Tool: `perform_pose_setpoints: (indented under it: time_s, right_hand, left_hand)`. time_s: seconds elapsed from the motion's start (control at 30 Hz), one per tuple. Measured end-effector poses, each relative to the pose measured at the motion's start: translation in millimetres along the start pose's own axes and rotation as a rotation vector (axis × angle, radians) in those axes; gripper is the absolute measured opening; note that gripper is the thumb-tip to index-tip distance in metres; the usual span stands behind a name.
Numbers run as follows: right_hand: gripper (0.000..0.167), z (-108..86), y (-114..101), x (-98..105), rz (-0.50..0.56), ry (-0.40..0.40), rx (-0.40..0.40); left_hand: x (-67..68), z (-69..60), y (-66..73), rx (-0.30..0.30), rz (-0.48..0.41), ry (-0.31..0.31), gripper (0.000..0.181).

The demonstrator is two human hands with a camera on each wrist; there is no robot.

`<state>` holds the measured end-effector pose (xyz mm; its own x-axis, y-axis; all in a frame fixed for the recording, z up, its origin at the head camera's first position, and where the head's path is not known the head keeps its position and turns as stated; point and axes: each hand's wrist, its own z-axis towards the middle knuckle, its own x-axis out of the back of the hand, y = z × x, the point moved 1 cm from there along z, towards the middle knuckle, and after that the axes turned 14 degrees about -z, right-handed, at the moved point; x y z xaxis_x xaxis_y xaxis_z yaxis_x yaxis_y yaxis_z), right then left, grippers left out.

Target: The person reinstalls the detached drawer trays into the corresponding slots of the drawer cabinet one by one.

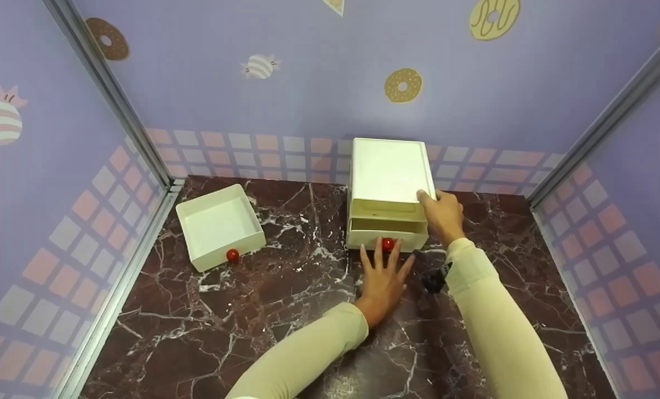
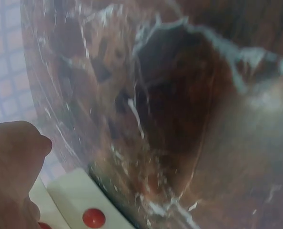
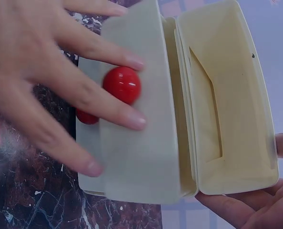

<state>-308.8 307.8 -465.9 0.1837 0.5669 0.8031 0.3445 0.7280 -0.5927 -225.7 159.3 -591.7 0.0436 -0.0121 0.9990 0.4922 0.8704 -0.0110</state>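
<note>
A cream drawer cabinet [image 1: 393,169] stands against the back wall, its top compartment [image 3: 237,105] an empty opening. Below that opening, a drawer [image 3: 146,167] with a red knob [image 3: 122,86] sticks out partway. My left hand [image 1: 382,285] spreads its straight fingers over this drawer's front, with two fingers on either side of the knob. Behind and below, another red knob [image 3: 86,117] shows on a lower drawer front. At the cabinet's front right, my right hand [image 1: 445,216] grips the edge, thumb on the top and fingers along the side.
A loose cream drawer [image 1: 219,221] with a red knob [image 1: 233,255] lies to the left on the dark marbled surface [image 1: 285,293]. Patterned purple walls [image 1: 307,72] enclose the back and both sides. A black device [image 1: 435,280] is at the right wrist.
</note>
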Motion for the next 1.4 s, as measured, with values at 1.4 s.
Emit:
perform_pose_setpoints:
  time_s: [1.4]
  right_hand:
    - [0.053,0.1,-1.6,1.6,0.032,-0.018,-0.012]
  left_hand:
    - [18.5,9.1,-45.4,-0.126,-0.023,-0.018,0.069]
